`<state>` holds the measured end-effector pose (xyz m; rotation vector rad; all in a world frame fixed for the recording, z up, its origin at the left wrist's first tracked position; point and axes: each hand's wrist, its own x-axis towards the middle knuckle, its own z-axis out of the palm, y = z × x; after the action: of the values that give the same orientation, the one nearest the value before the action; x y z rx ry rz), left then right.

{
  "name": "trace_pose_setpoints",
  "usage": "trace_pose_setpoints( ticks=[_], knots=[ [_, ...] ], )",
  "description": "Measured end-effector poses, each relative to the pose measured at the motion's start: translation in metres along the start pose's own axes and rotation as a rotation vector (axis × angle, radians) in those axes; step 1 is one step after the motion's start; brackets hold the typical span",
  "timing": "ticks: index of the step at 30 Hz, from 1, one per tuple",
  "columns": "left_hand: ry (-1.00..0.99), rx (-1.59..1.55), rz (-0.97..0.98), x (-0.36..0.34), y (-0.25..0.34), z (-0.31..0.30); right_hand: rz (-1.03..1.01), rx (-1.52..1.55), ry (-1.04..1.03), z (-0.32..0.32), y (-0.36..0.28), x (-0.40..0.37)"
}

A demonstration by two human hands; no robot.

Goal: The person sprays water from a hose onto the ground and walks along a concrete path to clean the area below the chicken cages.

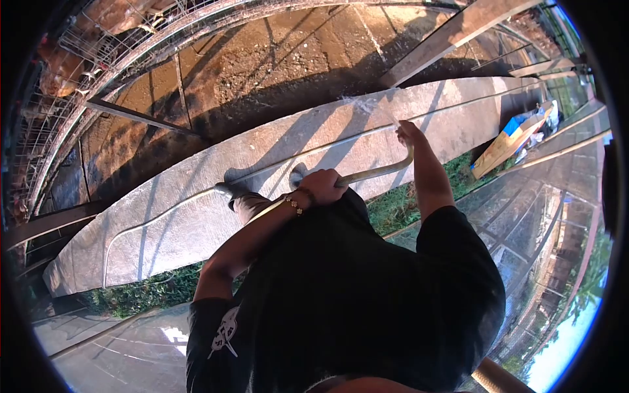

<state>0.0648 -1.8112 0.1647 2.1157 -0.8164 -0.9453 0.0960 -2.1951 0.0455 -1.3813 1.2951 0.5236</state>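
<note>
My left hand (321, 186), below a wrist with a beaded bracelet, is closed around a pale hose (377, 173) in front of my body. From there the hose curves up to my right hand (411, 133), which grips it near its end. Water (363, 105) sprays from that end toward the far edge of the concrete walkway (190, 226). More of the hose lies in a long line along the walkway and passes by my feet. The fingers of my right hand hide the tip of the hose.
Wire cages (49, 124) with brown hens (62, 71) stand at the upper left. Beyond the walkway is a ditch of wet brown muck (268, 65). A wooden post (452, 42) slants across it. Mesh netting (517, 216) and a torn sack (511, 141) are at the right.
</note>
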Motion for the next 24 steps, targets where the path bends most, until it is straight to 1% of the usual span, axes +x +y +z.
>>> trace_pose_setpoints(
  ticks=[2, 3, 4, 6, 9, 11, 12, 13, 14, 15, 16, 17, 18, 19, 20, 22, 24],
  knots=[
    [0.019, 0.013, 0.039, 0.002, -0.004, 0.002, 0.087, -0.01, 0.08, -0.006, 0.009, 0.024],
    [0.029, 0.015, 0.054, 0.001, -0.006, 0.004, 0.122, -0.034, 0.101, -0.004, 0.016, 0.023],
    [-0.015, -0.012, 0.054, -0.003, -0.002, -0.001, 0.115, -0.041, 0.066, -0.005, 0.023, 0.021],
    [-0.095, -0.063, 0.056, -0.012, 0.004, -0.017, 0.087, -0.038, 0.059, -0.003, 0.038, 0.025],
    [-0.022, -0.055, 0.117, -0.032, 0.006, -0.032, -0.026, -0.134, 0.104, 0.0, 0.052, 0.027],
    [0.189, 0.101, 0.291, -0.062, 0.027, -0.059, -0.037, -0.108, 0.137, -0.002, 0.057, 0.022],
    [0.409, 0.102, 0.424, -0.079, 0.044, -0.075, -0.04, -0.096, 0.157, -0.004, 0.061, 0.019],
    [0.417, 0.085, 0.442, -0.093, 0.069, -0.103, -0.047, -0.09, 0.156, -0.006, 0.064, 0.017],
    [0.436, 0.036, 0.523, -0.113, 0.092, -0.131, 0.009, -0.099, 0.158, -0.012, 0.068, 0.033],
    [0.486, -0.069, 0.643, -0.131, 0.105, -0.148, -0.022, -0.1, 0.162, -0.014, 0.072, 0.035],
    [0.449, -0.222, 0.753, -0.154, 0.121, -0.165, -0.054, -0.098, 0.166, -0.009, 0.075, 0.033],
    [0.484, -0.342, 0.861, -0.173, 0.133, -0.17, -0.064, -0.134, 0.163, -0.005, 0.073, 0.024],
    [0.389, -0.402, 0.826, -0.196, 0.147, -0.181, -0.074, -0.166, 0.159, 0.0, 0.069, 0.014],
    [0.347, -0.392, 0.758, -0.212, 0.156, -0.182, -0.045, -0.135, 0.189, 0.005, 0.067, 0.013],
    [0.303, -0.392, 0.72, -0.222, 0.161, -0.181, -0.066, -0.213, 0.159, 0.004, 0.067, 0.008],
    [0.258, -0.443, 0.676, -0.23, 0.17, -0.176, -0.039, -0.211, 0.171, 0.007, 0.071, 0.015],
    [0.231, -0.507, 0.643, -0.233, 0.177, -0.172, -0.065, -0.332, 0.181, 0.017, 0.066, -0.004]
  ],
)
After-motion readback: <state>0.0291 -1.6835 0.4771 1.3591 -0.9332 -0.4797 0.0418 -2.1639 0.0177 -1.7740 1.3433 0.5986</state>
